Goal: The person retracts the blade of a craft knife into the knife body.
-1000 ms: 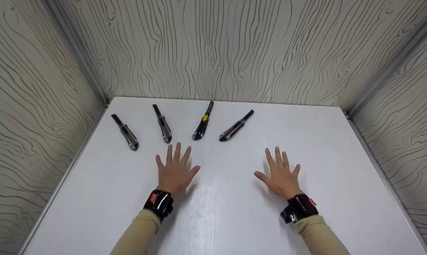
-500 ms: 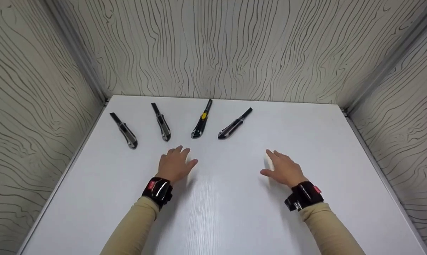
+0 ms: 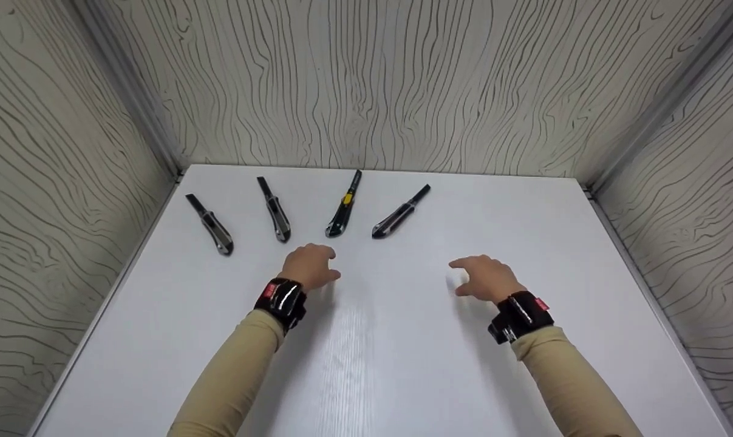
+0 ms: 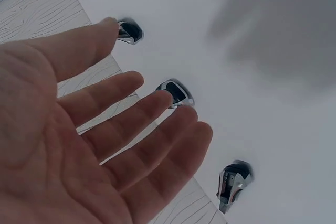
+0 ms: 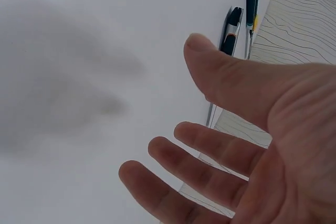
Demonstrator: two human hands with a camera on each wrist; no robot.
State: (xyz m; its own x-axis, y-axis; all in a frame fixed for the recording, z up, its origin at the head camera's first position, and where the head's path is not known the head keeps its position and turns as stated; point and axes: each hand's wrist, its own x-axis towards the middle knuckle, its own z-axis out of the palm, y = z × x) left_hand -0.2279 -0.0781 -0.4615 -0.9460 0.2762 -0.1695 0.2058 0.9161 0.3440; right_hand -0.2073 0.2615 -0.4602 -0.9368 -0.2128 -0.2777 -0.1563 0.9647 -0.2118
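Several utility knives lie apart in a loose row near the back of the white table (image 3: 390, 340). Farthest left is a grey-black knife (image 3: 211, 226), then another grey-black knife (image 3: 274, 210). Beside them are a black knife with a yellow slider (image 3: 343, 206) and a slanted black-and-silver knife (image 3: 401, 212). My left hand (image 3: 308, 267) hovers just in front of the middle knives, holding nothing. In the left wrist view its fingers (image 4: 139, 148) are loosely extended. Farther right, my right hand (image 3: 486, 278) hovers with relaxed fingers (image 5: 199, 169) and thumb apart, also holding nothing.
Wood-grain patterned panels (image 3: 366, 85) stand behind the table and along both sides. Metal posts (image 3: 129, 91) mark the back corners. Each wrist wears a black camera band (image 3: 281, 301).
Both hands have turned from palm-down with spread fingers to a sideways, relaxed pose. The left hand has moved slightly forward. The knives stay where they lie.
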